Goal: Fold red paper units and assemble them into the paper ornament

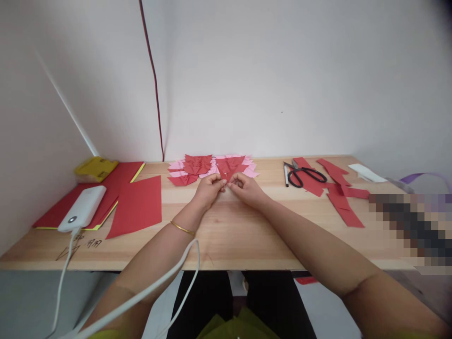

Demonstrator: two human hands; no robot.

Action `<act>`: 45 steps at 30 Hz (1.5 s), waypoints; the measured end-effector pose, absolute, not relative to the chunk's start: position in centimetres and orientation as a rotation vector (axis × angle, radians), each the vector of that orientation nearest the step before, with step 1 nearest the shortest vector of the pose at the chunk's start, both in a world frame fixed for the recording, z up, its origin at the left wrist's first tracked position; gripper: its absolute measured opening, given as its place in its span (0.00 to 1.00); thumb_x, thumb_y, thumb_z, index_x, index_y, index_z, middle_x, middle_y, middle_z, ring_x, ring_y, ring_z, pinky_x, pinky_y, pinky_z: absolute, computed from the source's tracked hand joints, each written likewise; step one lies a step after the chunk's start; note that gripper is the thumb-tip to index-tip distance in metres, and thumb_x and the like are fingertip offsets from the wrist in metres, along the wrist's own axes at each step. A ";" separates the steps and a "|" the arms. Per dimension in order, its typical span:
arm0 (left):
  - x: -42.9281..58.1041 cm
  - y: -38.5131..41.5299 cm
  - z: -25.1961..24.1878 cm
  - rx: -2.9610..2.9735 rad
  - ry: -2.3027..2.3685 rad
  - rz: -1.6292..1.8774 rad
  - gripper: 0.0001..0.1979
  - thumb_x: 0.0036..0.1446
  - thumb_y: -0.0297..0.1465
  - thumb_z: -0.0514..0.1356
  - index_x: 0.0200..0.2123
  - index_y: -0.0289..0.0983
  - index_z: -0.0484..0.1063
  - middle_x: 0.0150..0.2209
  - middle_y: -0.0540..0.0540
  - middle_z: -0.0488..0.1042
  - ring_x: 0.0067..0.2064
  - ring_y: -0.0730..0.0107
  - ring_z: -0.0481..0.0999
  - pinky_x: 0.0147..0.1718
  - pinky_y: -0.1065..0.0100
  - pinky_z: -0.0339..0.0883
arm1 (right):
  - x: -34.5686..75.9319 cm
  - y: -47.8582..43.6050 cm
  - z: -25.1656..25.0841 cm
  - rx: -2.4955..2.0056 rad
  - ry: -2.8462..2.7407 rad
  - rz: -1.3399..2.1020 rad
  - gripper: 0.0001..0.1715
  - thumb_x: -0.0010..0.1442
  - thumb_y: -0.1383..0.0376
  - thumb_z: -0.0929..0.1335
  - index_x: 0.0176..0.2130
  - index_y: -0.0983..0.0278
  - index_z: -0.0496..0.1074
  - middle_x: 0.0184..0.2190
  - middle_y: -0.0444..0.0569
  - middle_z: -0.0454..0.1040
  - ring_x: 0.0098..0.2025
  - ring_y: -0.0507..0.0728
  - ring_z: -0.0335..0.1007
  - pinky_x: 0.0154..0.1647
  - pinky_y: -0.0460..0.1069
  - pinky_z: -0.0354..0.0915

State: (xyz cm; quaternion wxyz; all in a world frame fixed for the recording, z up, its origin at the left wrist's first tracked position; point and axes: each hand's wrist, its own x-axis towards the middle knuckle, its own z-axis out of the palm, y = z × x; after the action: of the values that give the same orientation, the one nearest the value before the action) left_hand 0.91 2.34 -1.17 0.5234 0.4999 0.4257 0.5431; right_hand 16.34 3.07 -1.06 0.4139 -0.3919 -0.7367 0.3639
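Note:
My left hand (209,189) and my right hand (246,189) meet over the middle of the table, thumbs and fingertips pinched together. Between them is a small red folded paper piece (229,174), partly covered by the fingers. Right behind my hands lie rows of folded red paper pieces (198,164) and folded pink paper pieces (177,165), with pointed edges. Where the held piece ends and the pile behind it begins is hard to make out.
At left, red paper sheets (137,207), a white power bank (83,207) with a cable, and a yellow packet (96,168). At right, black-handled scissors (307,175), a pen (286,175), red paper strips (344,205) and a white item (367,173). A cable crosses my left forearm.

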 end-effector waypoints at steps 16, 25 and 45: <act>1.1 2.1 -1.0 1.131 0.963 1.236 0.13 0.41 0.32 0.67 0.23 0.34 0.65 0.21 0.52 0.70 0.23 0.77 0.70 0.26 0.72 0.60 | 16.4 3.1 -0.8 -1.063 -1.810 0.797 0.12 0.54 0.58 0.65 0.25 0.62 0.61 0.21 0.41 0.63 0.24 0.50 0.55 0.26 0.46 0.53; 0.3 2.4 -0.9 1.204 0.887 1.175 0.13 0.43 0.34 0.67 0.24 0.33 0.66 0.21 0.52 0.70 0.24 0.77 0.70 0.29 0.72 0.62 | 16.6 3.0 -0.5 -0.947 -1.834 0.950 0.15 0.57 0.55 0.64 0.28 0.63 0.61 0.24 0.42 0.65 0.27 0.51 0.60 0.30 0.47 0.57; 0.3 2.0 -0.9 1.703 1.076 1.051 0.07 0.52 0.34 0.59 0.27 0.36 0.70 0.22 0.51 0.69 0.25 0.74 0.68 0.28 0.71 0.59 | 16.6 3.5 -1.3 -0.877 -1.688 1.132 0.15 0.54 0.54 0.67 0.32 0.65 0.68 0.28 0.45 0.70 0.32 0.53 0.66 0.38 0.49 0.63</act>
State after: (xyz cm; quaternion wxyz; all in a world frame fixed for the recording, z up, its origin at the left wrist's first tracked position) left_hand 0.28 2.03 -0.92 0.4213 0.6797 0.4297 0.4194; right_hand 16.57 3.52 -1.32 0.4474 -0.3544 -0.6821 0.4572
